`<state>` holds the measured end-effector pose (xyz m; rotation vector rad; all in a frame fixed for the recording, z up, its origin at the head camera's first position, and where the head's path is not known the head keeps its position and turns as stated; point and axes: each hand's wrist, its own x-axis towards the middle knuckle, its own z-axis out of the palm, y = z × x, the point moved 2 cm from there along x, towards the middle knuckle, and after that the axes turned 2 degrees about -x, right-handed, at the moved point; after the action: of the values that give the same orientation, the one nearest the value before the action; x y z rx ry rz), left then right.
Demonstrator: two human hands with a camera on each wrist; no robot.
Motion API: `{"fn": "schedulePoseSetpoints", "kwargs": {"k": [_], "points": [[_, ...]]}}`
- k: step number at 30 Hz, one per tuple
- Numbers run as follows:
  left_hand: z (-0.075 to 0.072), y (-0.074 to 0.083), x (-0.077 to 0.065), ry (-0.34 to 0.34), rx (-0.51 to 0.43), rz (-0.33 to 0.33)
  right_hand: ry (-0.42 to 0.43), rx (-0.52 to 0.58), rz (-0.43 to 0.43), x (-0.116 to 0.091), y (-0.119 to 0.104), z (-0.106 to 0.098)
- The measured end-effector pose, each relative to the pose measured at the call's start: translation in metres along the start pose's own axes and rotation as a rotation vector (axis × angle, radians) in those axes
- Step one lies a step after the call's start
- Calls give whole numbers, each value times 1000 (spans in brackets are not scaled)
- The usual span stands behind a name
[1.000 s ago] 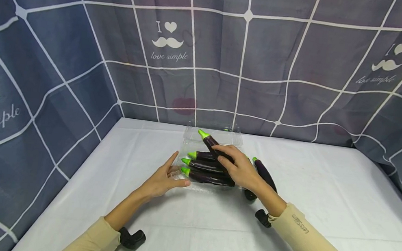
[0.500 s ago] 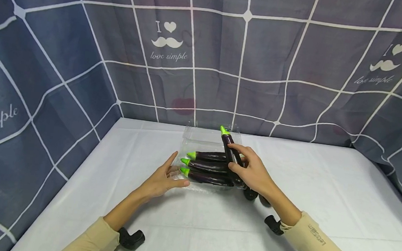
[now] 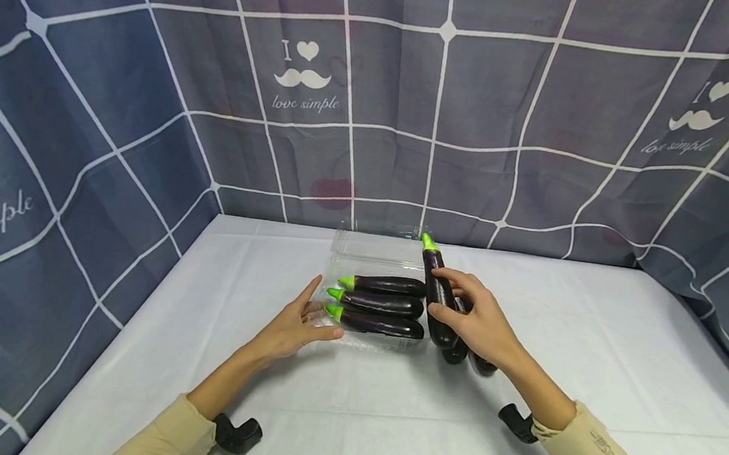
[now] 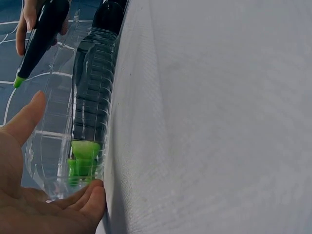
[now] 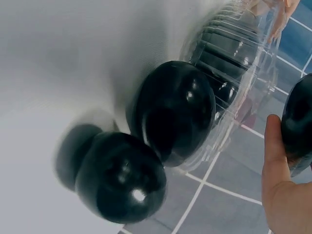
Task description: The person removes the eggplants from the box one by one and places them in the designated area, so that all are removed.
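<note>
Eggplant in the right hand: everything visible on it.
The held eggplant is long, smooth and glossy, blackish purple, with a tapering bright green stem end pointing forward. The right hand grips it in midair, slanted, near the right end of the clear container; only that hand visibly touches it. Real or artificial: can't tell.

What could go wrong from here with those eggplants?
The glossy held eggplant might slip from the right hand onto the loose eggplants beside the clear container. Those loose eggplants are rounded and could roll if nudged. The clear container looks thin, so it might bend or shift if the left hand at its end presses hard.
</note>
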<state>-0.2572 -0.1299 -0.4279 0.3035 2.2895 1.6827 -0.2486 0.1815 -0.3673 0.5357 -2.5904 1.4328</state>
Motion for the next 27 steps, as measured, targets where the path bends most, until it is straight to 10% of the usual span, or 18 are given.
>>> {"fn": "schedulePoseSetpoints", "kwargs": {"k": [27], "points": [[0,-2,0,5,-8,-5,47,-144,127,-49,38,-61]]}}
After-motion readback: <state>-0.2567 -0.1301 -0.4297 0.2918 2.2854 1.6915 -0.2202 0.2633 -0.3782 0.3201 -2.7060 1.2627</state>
